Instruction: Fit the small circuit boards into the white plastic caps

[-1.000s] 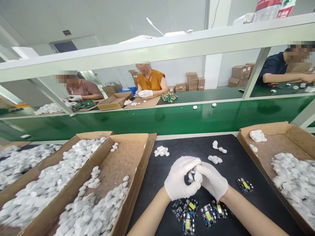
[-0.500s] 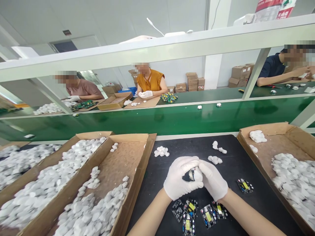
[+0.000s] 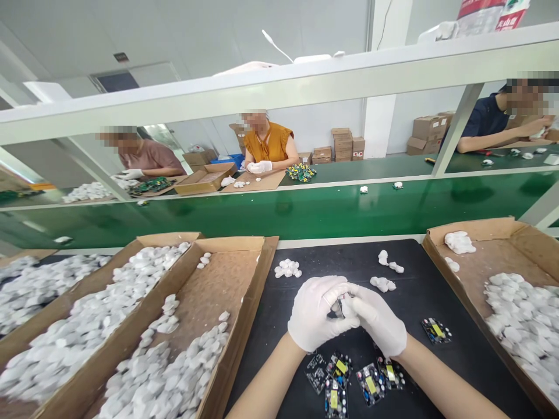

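Observation:
Both hands wear white gloves and meet above the black mat (image 3: 406, 314). My left hand (image 3: 315, 311) is wrapped round a small white-covered piece (image 3: 346, 307) with a dark part showing. The fingers of my right hand (image 3: 378, 319) press on the same piece from the right, and the fingers hide most of it. Just below the hands lie several circuit boards with yellow parts (image 3: 371, 384). One more board (image 3: 437, 330) sits to the right. Small white lumps (image 3: 288, 268) rest on the mat beyond the hands.
Cardboard trays of white pieces stand at the left (image 3: 262, 279) and right (image 3: 445, 279). Behind the mat runs a green belt (image 3: 305, 212) carrying small pieces, under a white shelf frame (image 3: 262, 87). Three people sit across it.
My fingers have closed further over the piece, so less of it shows. My left hand has moved slightly left. Pieces on the green belt have shifted right.

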`<state>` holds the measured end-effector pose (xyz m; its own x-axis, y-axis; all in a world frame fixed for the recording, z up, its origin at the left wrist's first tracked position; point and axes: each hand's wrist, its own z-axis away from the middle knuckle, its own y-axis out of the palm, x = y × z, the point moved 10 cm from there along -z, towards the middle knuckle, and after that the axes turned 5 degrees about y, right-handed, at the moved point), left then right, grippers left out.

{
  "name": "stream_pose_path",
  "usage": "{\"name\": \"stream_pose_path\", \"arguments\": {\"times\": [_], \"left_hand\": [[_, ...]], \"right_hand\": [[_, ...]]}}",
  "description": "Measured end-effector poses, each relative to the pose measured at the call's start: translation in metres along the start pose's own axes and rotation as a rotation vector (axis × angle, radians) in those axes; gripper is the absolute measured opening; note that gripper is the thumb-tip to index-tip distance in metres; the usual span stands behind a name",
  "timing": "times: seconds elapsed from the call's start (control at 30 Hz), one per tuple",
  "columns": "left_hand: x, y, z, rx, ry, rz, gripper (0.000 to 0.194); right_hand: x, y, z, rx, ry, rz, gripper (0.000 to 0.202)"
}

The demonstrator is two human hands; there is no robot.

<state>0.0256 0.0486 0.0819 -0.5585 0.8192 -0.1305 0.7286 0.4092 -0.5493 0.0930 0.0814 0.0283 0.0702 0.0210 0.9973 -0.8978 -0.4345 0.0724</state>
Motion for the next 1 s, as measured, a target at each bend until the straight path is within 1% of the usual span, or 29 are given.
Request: {"name": "stream_pose_path", "arguments": {"times": [0.07,0.13,0.17,0.23,0.33,0.5,0.63,0.73,0.87,0.93,1.0], "left_hand": [[0.001,-0.001,0.000,-0.011,-0.009,-0.037,0.030],[0.001,0.001,0.000,0.010,-0.018,-0.049,0.029],[0.001,0.003,0.000,0.033,-0.021,-0.042,0.033],[0.001,0.008,0.001,0.072,-0.028,-0.017,0.046],[0.001,0.010,0.003,0.071,-0.026,0.015,0.060],[0.004,0.017,0.007,0.107,-0.043,0.065,0.056],[0.009,0.022,0.010,0.113,-0.085,0.193,0.057],[0.007,0.021,0.006,0.112,-0.079,0.236,0.058],[0.002,0.016,-0.002,0.101,-0.056,0.236,0.059],[0.000,0.015,-0.002,0.095,-0.041,0.249,0.058],[0.001,0.016,0.000,0.090,-0.029,0.263,0.057]], "right_hand": [[0.004,-0.001,0.000,-0.014,-0.008,0.162,0.008],[0.004,-0.001,-0.001,-0.009,0.010,0.209,0.009],[0.003,0.000,0.000,0.001,0.022,0.195,0.008],[0.000,0.000,0.000,0.020,0.044,0.140,0.010],[-0.002,-0.003,0.001,0.001,0.056,0.083,0.016],[-0.006,-0.009,0.000,-0.071,0.041,0.037,0.025],[-0.008,-0.007,0.000,-0.032,-0.002,-0.033,0.032],[-0.004,-0.004,0.001,0.013,-0.018,0.013,0.034],[0.000,0.009,0.002,0.161,0.032,0.035,0.031],[0.002,0.010,0.002,0.176,0.030,0.032,0.032],[0.002,0.008,0.001,0.164,0.024,0.041,0.032]]}}
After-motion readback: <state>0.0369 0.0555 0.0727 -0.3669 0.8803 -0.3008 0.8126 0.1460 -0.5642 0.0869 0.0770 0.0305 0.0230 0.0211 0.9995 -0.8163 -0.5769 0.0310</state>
